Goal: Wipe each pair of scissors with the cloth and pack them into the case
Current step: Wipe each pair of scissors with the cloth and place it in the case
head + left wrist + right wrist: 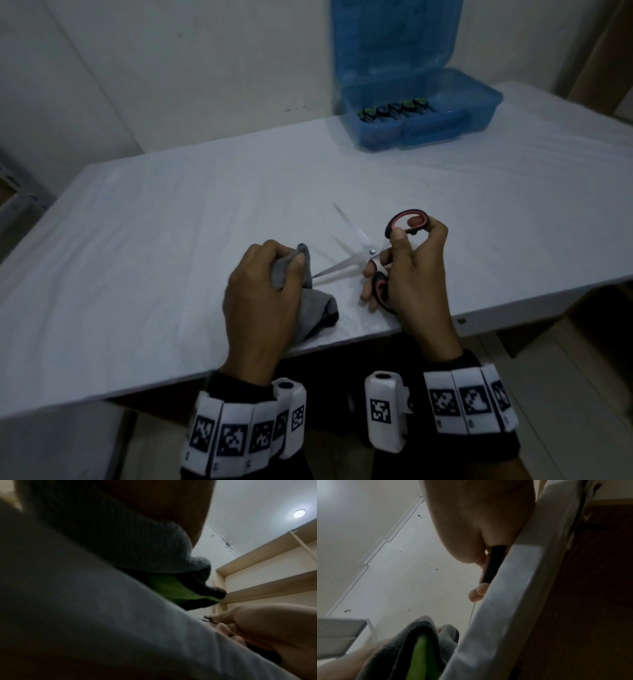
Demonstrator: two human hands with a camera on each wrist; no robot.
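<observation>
A person sits at the near edge of a white table (pixel 171 212), both hands over it. The right hand (pixel 416 270) holds a pair of scissors (pixel 371 251) by its red-and-black handles, thumb through the far loop and fingers curled round the near one, spreading the blades wide into a V that points left. Opening them this way likely bares each blade's inner face for wiping. The left hand (pixel 260 291) is closed round a bunched grey cloth (pixel 308 308), thumb pressing a fold of it at the tip of the nearer blade; the farther blade sticks out free, pointing left and away. The cloth's loose end rests on the table by the near edge; the wrist views show a green patch on it. The left wrist lies low, knuckles up, hand angled toward the right hand; the right wrist is raised a little, palm turned left. Far right on the table stands a blue case (pixel 479 116), lid up against the wall, well apart from the hands, with several green-and-black scissor handles already lined up inside. This pair looks to be mid-wipe, not yet packed.
</observation>
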